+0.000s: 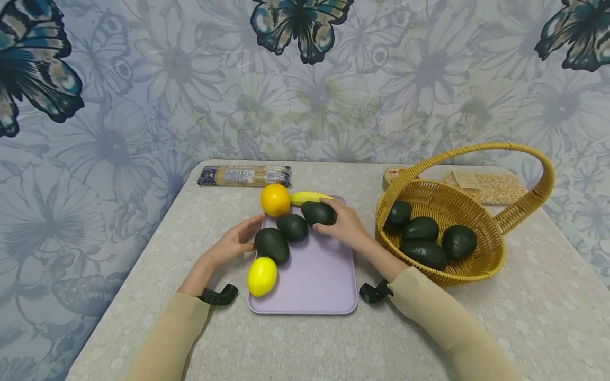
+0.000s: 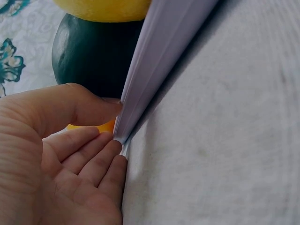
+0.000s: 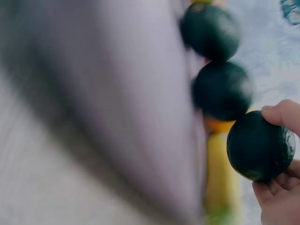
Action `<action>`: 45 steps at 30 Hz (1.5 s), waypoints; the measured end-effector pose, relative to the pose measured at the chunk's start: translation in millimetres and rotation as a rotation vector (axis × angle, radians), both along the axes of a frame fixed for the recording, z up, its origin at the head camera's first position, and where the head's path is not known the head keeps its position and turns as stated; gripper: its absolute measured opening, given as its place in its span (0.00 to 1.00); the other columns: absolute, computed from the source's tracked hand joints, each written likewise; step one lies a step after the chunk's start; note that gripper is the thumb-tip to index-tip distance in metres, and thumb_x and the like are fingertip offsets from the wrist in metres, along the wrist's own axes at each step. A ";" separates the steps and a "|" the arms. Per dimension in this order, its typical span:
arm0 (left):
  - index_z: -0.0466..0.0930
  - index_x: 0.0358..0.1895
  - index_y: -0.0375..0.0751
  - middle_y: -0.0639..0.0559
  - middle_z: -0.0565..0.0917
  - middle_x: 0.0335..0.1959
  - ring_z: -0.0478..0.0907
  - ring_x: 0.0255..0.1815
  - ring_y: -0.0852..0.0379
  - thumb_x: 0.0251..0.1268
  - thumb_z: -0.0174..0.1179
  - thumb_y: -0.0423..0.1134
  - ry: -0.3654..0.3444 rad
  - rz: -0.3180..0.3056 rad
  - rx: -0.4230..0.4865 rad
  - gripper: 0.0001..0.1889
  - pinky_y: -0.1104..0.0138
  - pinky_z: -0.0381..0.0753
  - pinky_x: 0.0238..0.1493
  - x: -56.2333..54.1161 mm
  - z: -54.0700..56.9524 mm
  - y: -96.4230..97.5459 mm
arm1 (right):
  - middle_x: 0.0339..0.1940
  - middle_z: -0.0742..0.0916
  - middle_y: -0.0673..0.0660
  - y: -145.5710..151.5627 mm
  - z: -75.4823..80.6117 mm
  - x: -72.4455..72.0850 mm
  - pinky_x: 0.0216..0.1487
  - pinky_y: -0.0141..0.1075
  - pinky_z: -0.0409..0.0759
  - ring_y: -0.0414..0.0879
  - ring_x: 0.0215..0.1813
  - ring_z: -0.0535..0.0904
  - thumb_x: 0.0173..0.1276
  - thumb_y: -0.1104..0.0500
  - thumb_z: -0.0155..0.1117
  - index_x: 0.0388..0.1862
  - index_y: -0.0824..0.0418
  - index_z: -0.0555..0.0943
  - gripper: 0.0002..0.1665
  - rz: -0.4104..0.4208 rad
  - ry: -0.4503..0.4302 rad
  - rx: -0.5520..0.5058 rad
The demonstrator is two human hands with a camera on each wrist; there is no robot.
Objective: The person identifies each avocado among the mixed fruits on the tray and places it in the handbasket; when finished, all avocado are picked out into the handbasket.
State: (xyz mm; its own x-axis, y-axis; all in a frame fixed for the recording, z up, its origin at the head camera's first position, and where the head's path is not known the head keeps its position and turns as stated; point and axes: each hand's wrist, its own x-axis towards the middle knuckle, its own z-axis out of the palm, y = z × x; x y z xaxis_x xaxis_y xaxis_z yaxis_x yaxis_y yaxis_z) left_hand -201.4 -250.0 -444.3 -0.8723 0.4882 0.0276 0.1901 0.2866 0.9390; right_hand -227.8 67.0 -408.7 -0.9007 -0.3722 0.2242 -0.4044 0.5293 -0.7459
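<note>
My right hand grips a dark green avocado over the far right part of the lilac tray. In the right wrist view, the thumb and fingers are on opposite sides of this avocado. Two more avocados lie on the tray, one in the middle and one at its left edge. By that edge is my left hand, relaxed and holding nothing, its thumb right at the tray rim. A lemon, an orange and a partly hidden banana are also on the tray.
To the right stands a yellow wicker basket with a tall handle and several avocados inside. Behind it are a bag of kernels and a round tin. A pasta packet lies at the table's back left.
</note>
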 end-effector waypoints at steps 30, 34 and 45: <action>0.49 0.72 0.30 0.35 0.52 0.73 0.49 0.72 0.39 0.59 0.55 0.21 -0.006 -0.005 0.017 0.38 0.49 0.49 0.70 -1.7 -0.1 -2.2 | 0.63 0.75 0.49 255.0 102.9 81.8 0.44 0.26 0.78 0.36 0.57 0.75 0.58 0.75 0.64 0.68 0.63 0.66 0.39 0.167 -0.032 0.011; 0.49 0.72 0.29 0.35 0.52 0.73 0.48 0.72 0.39 0.59 0.55 0.21 -0.004 -0.005 0.021 0.38 0.49 0.49 0.70 -1.9 -0.3 -2.1 | 0.60 0.76 0.42 282.9 97.6 79.9 0.40 0.29 0.79 0.33 0.54 0.74 0.62 0.68 0.64 0.69 0.59 0.67 0.35 0.113 -0.150 0.146; 0.48 0.72 0.28 0.34 0.52 0.73 0.47 0.72 0.37 0.59 0.56 0.21 -0.008 -0.007 0.030 0.38 0.49 0.47 0.71 -0.9 -2.3 -1.1 | 0.61 0.74 0.41 298.0 80.3 70.5 0.44 0.34 0.79 0.30 0.57 0.70 0.65 0.63 0.63 0.68 0.57 0.69 0.31 0.214 -0.309 0.227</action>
